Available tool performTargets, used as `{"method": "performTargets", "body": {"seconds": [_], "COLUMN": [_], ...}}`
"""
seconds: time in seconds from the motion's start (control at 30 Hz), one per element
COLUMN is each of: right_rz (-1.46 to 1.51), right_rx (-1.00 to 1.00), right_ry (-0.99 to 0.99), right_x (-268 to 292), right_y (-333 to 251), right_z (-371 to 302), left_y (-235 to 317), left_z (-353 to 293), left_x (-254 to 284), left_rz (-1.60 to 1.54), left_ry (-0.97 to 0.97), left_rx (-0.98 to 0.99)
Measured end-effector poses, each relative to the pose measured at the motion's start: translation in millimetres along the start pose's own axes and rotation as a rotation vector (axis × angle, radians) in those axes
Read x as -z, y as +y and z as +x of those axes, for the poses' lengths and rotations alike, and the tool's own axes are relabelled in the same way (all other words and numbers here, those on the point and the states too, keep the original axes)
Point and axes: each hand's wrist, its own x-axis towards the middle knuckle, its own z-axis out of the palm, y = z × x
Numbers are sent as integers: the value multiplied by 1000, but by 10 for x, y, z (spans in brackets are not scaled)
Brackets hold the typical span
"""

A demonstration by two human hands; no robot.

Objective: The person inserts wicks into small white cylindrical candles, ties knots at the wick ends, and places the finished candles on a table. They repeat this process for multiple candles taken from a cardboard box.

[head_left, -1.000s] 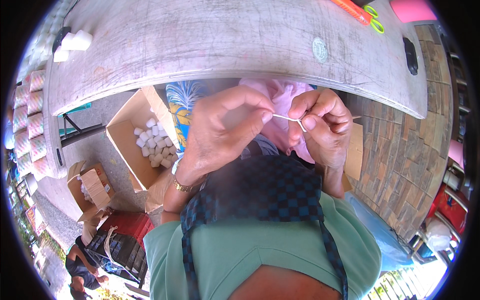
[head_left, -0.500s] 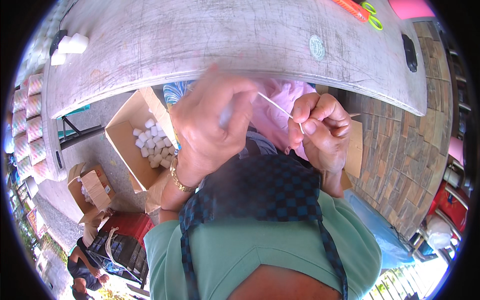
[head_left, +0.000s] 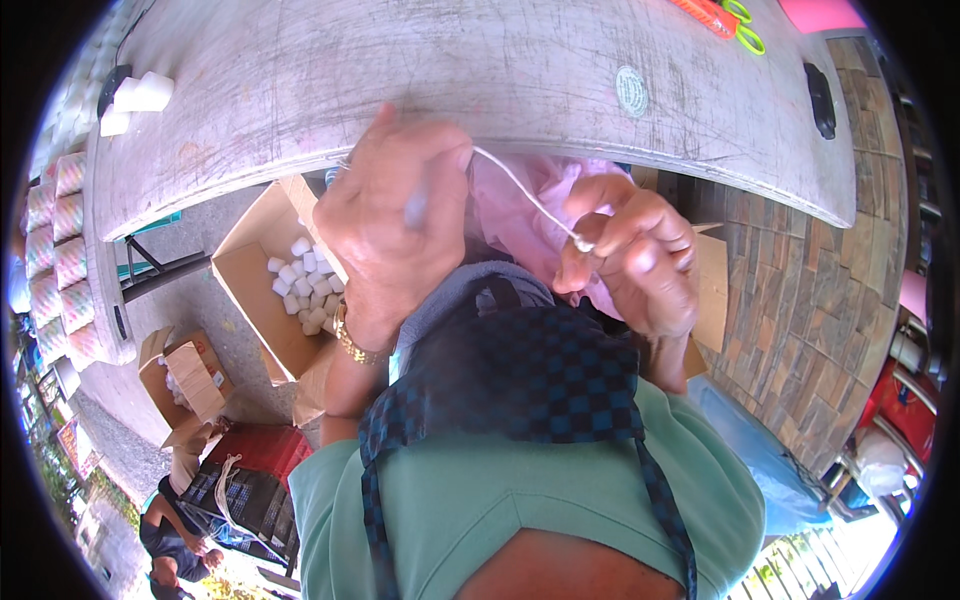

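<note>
A broad, scratched worktop (head_left: 400, 80) is being faced, its near edge running just beyond the hands. An open cardboard box (head_left: 243, 248), standing to the left, is being occupied by a heap of small white pieces (head_left: 315, 290). Pink cloth (head_left: 505, 215) is being partly covered by the hands. The left hand (head_left: 395, 205) is being held raised, thumb and forefinger pressed together, pinching the cord. The right hand (head_left: 640, 260) is being held with bent fingers; whether anything is being pinched there cannot be told. The thin white cord (head_left: 521, 188) is being stretched, slightly curved, between both hands, its tiny knot (head_left: 582, 243) being seen at the right fingertips.
</note>
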Motion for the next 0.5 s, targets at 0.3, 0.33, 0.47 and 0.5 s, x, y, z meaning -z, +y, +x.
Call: {"method": "performTargets", "body": {"seconds": [0.3, 0.33, 0.47, 0.5], "right_rz": [-338, -436, -741, -794], "right_rx": [-12, -14, 30, 52], "right_ry": [98, 114, 180, 196], "right_x": [21, 11, -33, -41], "right_y": [2, 9, 38, 41], "right_z": [26, 22, 20, 18], "left_y": [43, 45, 39, 36], "left_z": [-2, -4, -3, -2], "left_x": [47, 52, 68, 76], "left_rz": [-42, -39, -36, -32], "left_ry": [-29, -30, -27, -31], "left_rx": [20, 23, 23, 20]}}
